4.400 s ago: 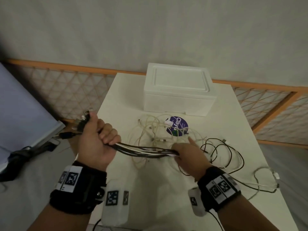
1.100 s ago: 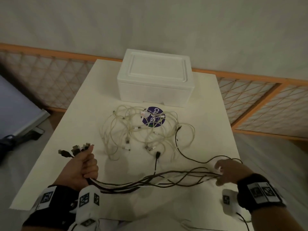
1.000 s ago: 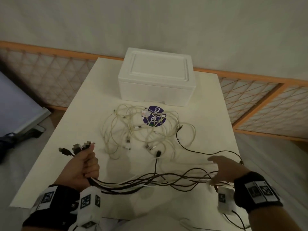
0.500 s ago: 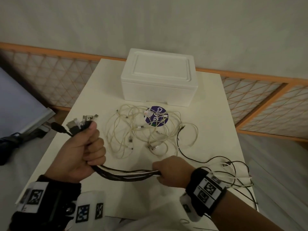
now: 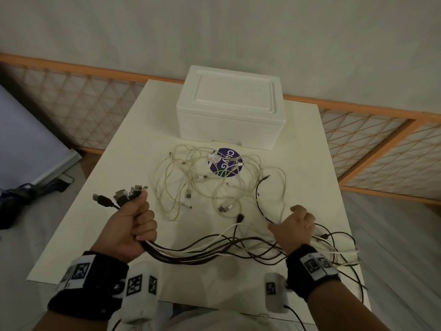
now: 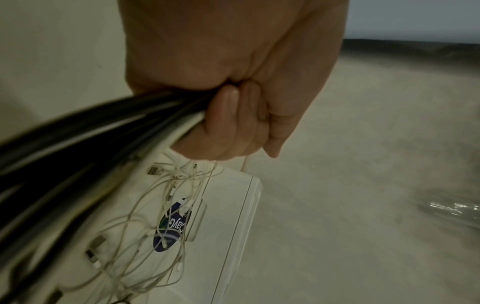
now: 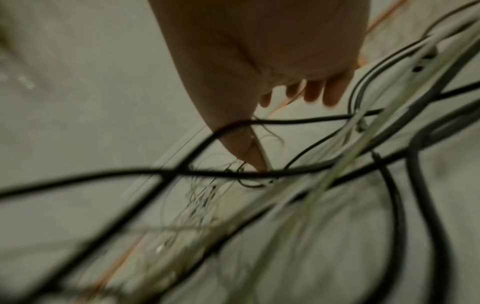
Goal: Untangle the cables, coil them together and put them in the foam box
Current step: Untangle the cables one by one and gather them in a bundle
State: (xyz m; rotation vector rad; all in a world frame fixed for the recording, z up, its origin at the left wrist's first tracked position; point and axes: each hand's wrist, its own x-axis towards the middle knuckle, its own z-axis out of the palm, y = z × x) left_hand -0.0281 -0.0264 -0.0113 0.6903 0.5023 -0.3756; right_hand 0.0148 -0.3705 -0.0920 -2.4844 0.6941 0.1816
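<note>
My left hand (image 5: pixel 133 225) grips a bundle of black and white cables (image 5: pixel 202 249) in a fist, and their plugs (image 5: pixel 119 198) stick out above the thumb. The bundle sags across the near part of the table to my right hand (image 5: pixel 296 225). That hand is curled loosely over the strands, and the loose ends trail off to its right. In the left wrist view the fingers (image 6: pixel 233 123) wrap the bundle (image 6: pixel 78 127) tightly. A tangle of thin white cables (image 5: pixel 202 182) lies mid-table. The white foam box (image 5: pixel 230 111) stands behind it with its lid on.
A round purple sticker (image 5: pixel 225 161) lies under the white tangle. The white table (image 5: pixel 133 163) is narrow, and its right edge is close to my right hand. An orange lattice fence (image 5: pixel 71 96) runs behind it. A dark bag (image 5: pixel 14 201) lies on the floor at left.
My right hand has slid right along the bundle, from beside the left hand to near the table's right edge. The strands now spread apart. The left hand keeps its grip.
</note>
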